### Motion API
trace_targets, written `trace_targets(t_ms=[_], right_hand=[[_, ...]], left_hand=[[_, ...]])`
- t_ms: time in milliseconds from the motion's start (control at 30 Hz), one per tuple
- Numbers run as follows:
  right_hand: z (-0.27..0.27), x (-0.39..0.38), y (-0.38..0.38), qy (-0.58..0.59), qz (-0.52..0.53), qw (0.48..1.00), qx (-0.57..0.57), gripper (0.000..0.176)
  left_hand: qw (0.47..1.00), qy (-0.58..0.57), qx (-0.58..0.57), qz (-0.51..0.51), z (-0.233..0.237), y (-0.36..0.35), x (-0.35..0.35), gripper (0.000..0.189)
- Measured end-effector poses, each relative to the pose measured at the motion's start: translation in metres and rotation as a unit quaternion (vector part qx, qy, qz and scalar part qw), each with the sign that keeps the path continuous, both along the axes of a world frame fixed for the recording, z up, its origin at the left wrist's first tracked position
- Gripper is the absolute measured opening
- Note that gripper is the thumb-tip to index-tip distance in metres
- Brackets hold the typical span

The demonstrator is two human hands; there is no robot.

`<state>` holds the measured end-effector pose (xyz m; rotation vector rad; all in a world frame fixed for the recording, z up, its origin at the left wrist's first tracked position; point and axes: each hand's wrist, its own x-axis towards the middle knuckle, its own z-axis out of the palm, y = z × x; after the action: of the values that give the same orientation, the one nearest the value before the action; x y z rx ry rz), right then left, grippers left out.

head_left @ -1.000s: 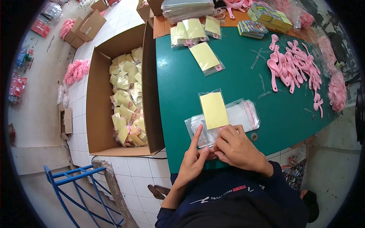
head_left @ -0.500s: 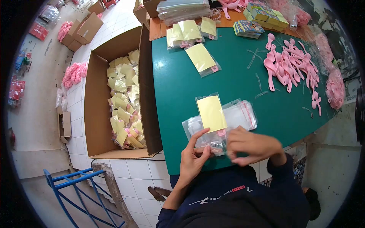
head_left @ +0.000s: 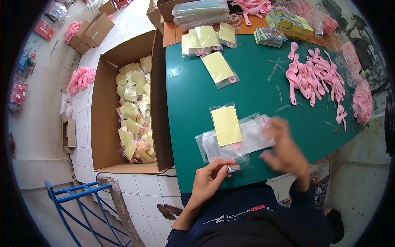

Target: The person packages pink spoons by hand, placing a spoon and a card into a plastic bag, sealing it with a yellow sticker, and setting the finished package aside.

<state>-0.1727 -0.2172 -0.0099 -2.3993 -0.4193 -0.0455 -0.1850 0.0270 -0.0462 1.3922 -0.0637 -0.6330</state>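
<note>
A clear plastic bag with a yellow card (head_left: 227,126) and a pink spoon inside, its handle end (head_left: 236,145) showing below the card, lies across a stack of clear bags (head_left: 256,138). My left hand (head_left: 207,181) is closed at the table's front edge, pinching the lower end of the filled bag between thumb and fingers. Blurred by motion, my right hand (head_left: 286,152) hovers over the right end of the stack, thumb and fingers apart. I see nothing in it, and whether it touches the bags cannot be told.
Pink spoons (head_left: 312,76) lie heaped on the green table (head_left: 187,107). Filled bags (head_left: 218,68) and a booklet stack (head_left: 269,36) sit farther back. Left of the table stands a cardboard box (head_left: 101,123) of filled bags, near a blue metal frame (head_left: 78,191).
My right hand has moved right and away from the filled bag's lower end, toward the stack's right end. My left hand still pinches the bag, slightly lower in view.
</note>
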Motion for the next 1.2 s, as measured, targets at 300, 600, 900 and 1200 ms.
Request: trace_targets(t_ms=[300,600,900,1200], right_hand=[[-0.038,-0.023,0.048,-0.054,0.002,0.986,0.158,0.021],[-0.035,-0.044,0.053,0.198,-0.107,0.899,0.376,0.012],[-0.037,-0.048,0.072,0.191,-0.215,0.865,0.412,0.007],[-0.04,-0.048,0.074,0.194,-0.218,0.848,0.443,0.011]], left_hand=[[0.984,-0.116,0.109,-0.082,0.014,0.025,0.003,0.038],[0.964,-0.193,0.18,0.009,0.003,0.01,-0.005,0.014],[0.977,-0.135,0.148,0.072,-0.005,0.005,-0.013,0.009],[0.982,-0.057,0.095,0.153,-0.009,-0.001,-0.02,0.017]])
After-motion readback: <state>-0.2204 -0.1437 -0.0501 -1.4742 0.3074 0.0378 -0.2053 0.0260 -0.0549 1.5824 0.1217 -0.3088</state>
